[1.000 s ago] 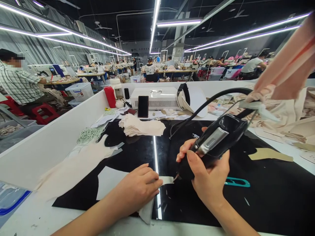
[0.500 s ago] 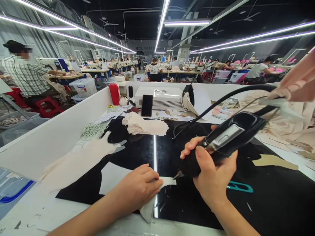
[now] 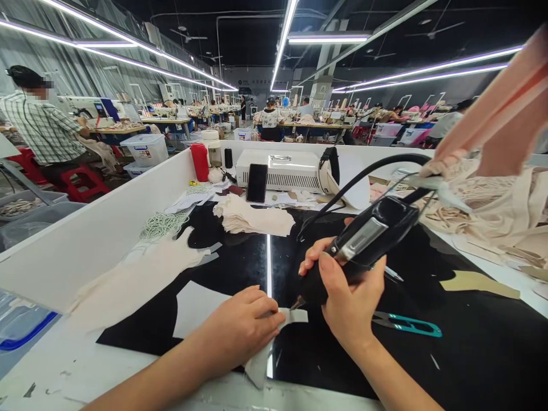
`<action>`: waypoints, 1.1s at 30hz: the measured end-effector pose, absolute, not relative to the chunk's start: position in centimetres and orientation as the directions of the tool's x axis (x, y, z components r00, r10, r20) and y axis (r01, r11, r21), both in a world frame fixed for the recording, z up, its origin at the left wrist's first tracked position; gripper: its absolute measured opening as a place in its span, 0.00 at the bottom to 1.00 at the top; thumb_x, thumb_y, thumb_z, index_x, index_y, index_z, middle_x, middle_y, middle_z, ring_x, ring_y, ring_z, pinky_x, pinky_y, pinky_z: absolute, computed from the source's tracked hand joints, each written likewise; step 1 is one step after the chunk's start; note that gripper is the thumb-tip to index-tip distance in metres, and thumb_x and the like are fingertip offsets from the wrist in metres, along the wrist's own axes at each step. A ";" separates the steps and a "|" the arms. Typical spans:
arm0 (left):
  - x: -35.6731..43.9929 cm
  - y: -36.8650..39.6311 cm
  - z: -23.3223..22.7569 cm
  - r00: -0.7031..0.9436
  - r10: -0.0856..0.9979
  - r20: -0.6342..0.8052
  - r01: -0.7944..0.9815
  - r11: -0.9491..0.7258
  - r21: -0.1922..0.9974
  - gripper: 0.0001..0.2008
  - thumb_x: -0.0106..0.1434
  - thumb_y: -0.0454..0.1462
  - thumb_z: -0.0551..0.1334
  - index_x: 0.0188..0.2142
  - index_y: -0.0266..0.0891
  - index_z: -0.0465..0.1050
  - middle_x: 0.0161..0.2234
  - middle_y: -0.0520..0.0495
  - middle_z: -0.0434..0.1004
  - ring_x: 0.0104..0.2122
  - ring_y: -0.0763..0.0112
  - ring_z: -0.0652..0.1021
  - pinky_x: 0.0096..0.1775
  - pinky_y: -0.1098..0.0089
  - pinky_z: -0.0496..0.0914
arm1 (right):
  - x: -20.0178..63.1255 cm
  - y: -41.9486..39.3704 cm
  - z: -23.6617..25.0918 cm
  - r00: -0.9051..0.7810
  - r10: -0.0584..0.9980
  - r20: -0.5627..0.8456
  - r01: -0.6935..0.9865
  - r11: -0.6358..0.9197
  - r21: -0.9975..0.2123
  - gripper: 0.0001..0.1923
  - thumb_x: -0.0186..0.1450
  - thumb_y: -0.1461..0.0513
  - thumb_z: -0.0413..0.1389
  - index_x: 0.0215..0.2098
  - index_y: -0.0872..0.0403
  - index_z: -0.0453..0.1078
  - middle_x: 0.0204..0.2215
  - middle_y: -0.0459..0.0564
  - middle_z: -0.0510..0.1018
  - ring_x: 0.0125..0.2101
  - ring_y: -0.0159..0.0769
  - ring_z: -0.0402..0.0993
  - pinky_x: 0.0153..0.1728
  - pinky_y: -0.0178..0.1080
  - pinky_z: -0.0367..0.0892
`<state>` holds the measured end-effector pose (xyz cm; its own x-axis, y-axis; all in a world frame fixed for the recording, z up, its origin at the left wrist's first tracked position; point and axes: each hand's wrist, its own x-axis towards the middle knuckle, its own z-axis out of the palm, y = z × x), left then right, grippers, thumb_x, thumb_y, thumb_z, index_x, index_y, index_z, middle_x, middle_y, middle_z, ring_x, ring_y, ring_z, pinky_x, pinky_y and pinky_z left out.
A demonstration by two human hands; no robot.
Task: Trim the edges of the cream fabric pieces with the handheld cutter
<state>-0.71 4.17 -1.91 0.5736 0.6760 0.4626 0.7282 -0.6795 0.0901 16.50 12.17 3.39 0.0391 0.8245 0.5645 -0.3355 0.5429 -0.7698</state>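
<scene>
With fingers close together, my left hand presses a narrow white strip of fabric-like material against the black work surface. More of the pale material hangs below the palm. My right hand wraps round a corded black hand tool with a metal lever plate. Its thin metal tip touches or hovers just over the strip, beside my left fingertips; exact contact cannot be told. A white flat piece lies left of my left hand. Teal thread snips rest right of my right wrist.
A stack of cream fabric pieces lies ahead, behind it a phone and a vented white box. Cream cloth spreads left, a fabric heap right. The tool's black cable arches over the surface; pink cloth hangs by it.
My right hand has moved left with the tool, bringing its tip further along the strip towards my left fingers. The snips show more fully. My left hand stays put.
</scene>
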 end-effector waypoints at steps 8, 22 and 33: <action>-0.7 4.2 -2.0 0.570 0.685 0.454 0.724 -0.680 0.116 0.07 0.78 0.32 0.58 0.51 0.38 0.74 0.42 0.47 0.78 0.42 0.66 0.80 0.54 0.60 0.77 | 17.8 12.6 3.5 0.091 0.801 0.591 -0.349 0.582 -0.735 0.16 0.67 0.63 0.67 0.46 0.46 0.64 0.30 0.37 0.79 0.25 0.31 0.76 0.27 0.39 0.76; -0.7 4.2 -1.8 0.570 0.665 0.482 0.715 -0.691 0.109 0.11 0.80 0.33 0.54 0.52 0.38 0.75 0.41 0.46 0.78 0.41 0.67 0.80 0.52 0.63 0.77 | 17.5 11.5 3.7 0.054 0.828 0.559 -0.408 0.529 -0.744 0.17 0.68 0.63 0.65 0.50 0.45 0.65 0.30 0.38 0.78 0.24 0.32 0.75 0.26 0.39 0.74; -0.7 4.2 -1.5 0.581 0.667 0.467 0.713 -0.694 0.103 0.12 0.80 0.32 0.53 0.51 0.38 0.75 0.41 0.46 0.78 0.41 0.66 0.80 0.51 0.62 0.77 | 17.0 11.0 3.1 0.016 0.828 0.561 -0.385 0.523 -0.760 0.14 0.69 0.65 0.63 0.47 0.45 0.65 0.31 0.39 0.79 0.25 0.32 0.76 0.22 0.35 0.71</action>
